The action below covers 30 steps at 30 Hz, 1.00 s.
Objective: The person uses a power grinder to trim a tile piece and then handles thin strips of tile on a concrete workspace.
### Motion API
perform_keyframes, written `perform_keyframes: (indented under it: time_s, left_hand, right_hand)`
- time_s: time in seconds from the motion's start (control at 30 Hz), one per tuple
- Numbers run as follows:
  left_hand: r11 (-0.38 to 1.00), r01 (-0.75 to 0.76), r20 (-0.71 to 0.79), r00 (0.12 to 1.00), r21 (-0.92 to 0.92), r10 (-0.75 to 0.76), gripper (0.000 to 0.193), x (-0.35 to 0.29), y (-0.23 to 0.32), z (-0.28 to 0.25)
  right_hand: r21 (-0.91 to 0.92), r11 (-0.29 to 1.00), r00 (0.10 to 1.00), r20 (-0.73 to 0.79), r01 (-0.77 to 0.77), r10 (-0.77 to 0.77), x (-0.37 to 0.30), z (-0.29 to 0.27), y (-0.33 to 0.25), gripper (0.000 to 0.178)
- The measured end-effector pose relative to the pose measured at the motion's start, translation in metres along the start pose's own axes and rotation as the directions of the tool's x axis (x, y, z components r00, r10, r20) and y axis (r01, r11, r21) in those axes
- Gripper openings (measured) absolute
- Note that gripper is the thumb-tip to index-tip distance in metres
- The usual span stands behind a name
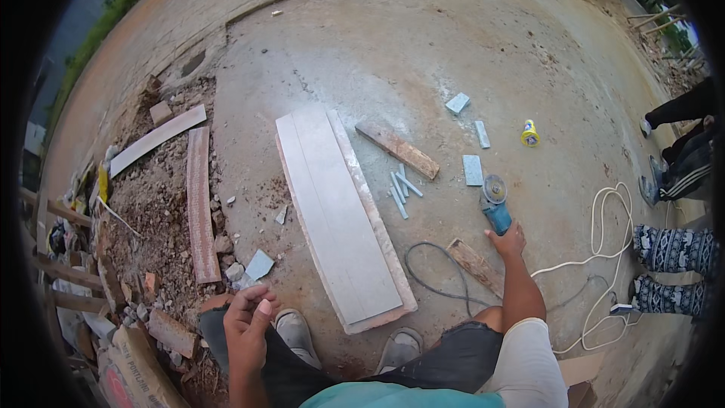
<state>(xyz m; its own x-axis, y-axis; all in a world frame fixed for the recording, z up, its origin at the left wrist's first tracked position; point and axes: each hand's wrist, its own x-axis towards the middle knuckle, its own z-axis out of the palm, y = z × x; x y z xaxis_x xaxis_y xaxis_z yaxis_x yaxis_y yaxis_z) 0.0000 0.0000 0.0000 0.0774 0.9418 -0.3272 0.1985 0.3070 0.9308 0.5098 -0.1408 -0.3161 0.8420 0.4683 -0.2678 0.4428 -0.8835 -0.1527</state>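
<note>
On the right, my right hand is wrapped round the rear of a blue angle grinder, whose round disc points away from me. The tool is low by the floor; whether it touches it, I cannot tell. My left hand is raised over my left knee, empty, fingers loosely bent and thumb apart. Between my feet and beyond lies a long pale tile with a thin line along its length. Beneath it sits a slightly wider slab with a rough, pale edge.
Thin tile strips, a wooden plank and a yellow can lie beyond. A grey cord loops near my right knee; a white cable runs right. Rubble and long strips are left. Other people's legs stand right.
</note>
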Motion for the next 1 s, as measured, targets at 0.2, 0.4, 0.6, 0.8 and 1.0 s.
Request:
perform_keyframes:
  time_s: [0.2, 0.4, 0.6, 0.8, 1.0]
  left_hand:
    - [0.980, -0.191, -0.131, 0.974, -0.056, 0.183, 0.031, 0.003, 0.040, -0.036]
    - [0.993, -0.118, 0.045, 0.992, 0.000, 0.118, 0.033, 0.024, 0.067, -0.022]
    - [0.978, -0.147, 0.395, 0.915, 0.151, 0.076, 0.039, 0.102, 0.055, 0.033]
    - [0.985, 0.121, 0.516, 0.841, 0.119, -0.165, 0.059, 0.150, -0.018, 0.097]
    - [0.957, 0.292, 0.449, 0.855, -0.003, -0.260, 0.093, 0.168, -0.050, 0.094]
  right_hand:
    - [0.060, 0.997, 0.999, 0.005, 0.043, -0.043, 0.003, 0.013, -0.026, 0.095]
    - [0.041, 0.999, 0.998, 0.059, -0.014, 0.011, -0.004, -0.012, -0.042, 0.087]
    - [0.328, 0.945, 0.988, 0.143, 0.005, -0.054, -0.023, -0.046, -0.089, 0.056]
    - [0.772, 0.632, 0.849, 0.374, -0.063, -0.373, -0.104, -0.131, -0.198, 0.045]
    - [0.864, 0.500, 0.700, 0.396, -0.065, -0.594, -0.195, -0.142, -0.301, 0.051]
